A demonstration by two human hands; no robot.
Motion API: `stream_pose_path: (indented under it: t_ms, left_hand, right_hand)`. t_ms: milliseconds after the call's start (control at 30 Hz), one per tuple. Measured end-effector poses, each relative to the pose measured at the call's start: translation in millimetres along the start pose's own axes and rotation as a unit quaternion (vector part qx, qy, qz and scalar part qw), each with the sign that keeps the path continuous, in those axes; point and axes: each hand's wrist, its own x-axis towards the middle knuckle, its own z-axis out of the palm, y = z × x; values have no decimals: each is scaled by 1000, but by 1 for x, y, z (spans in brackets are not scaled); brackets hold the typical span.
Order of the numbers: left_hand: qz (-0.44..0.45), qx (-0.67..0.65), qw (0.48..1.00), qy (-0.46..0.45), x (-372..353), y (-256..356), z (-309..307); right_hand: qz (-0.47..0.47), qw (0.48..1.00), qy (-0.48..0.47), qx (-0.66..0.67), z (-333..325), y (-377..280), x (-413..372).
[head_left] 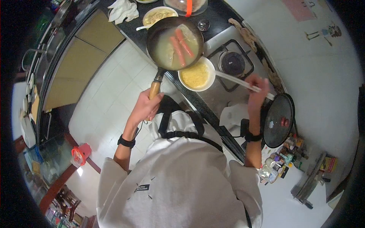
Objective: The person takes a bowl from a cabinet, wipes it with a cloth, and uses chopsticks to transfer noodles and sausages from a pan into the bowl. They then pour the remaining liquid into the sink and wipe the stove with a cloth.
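My left hand (145, 105) is wrapped round the wooden handle (155, 89) of a dark pan (150, 43). Cloudy broth fills the pan, with two red sausages (177, 51) and pale, thin-skinned pieces in it. Just below the pan's rim stands a white bowl (211, 78) of yellow noodle-like food (194, 75), its edge overlapped by the pan in this view. Slightly blurred, my right hand (257, 89) grips a pair of pale chopsticks (237, 80). Their tips are at the bowl's right side.
A gas burner (232, 63) with a black grate lies right of the bowl. A dark round lid (279, 123) leans beside my right forearm. Farther back are a bowl of food (160, 13) with a white spoon, a white cloth (123, 11) and a small glass dish (203, 25).
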Motion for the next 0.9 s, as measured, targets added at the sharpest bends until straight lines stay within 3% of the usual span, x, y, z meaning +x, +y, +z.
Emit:
stream_pose_path:
  t_ms: [67,200,333,433,500,533,633,700,833,900]
  left_hand:
    - [0,-7,1000,-6,-2,1,1]
    - [-21,-10,1000,-13,-4,-1,7]
    - [-15,-36,999,-18,-4,-9,17]
    - [-19,-47,999,-16,-4,-12,25]
    - [-20,-40,999,-14,-3,-12,30]
    - [-22,-31,999,-12,-4,-13,31]
    - [-7,-17,1000,-11,-4,-13,34]
    - [-10,-17,1000,-8,-4,-13,34]
    - [-12,-17,1000,-3,-3,-19,35]
    - [-13,-17,1000,-3,-3,-18,35]
  right_hand:
    - [-134,983,-28,122,-14,-15,3]
    - [-90,979,-82,164,3,-38,0]
    - [-108,992,-65,16,60,-28,-1]
    - [-90,992,-72,51,89,-25,-9]
    - [-188,980,-35,-59,99,-22,-9]
    - [-188,980,-36,-59,101,-22,-10]
    - [-183,980,15,-82,105,-23,-13]
    - [-86,994,66,-19,107,-19,-13]
    - [-39,994,77,69,99,5,-5]
    - [14,980,133,146,100,14,0]
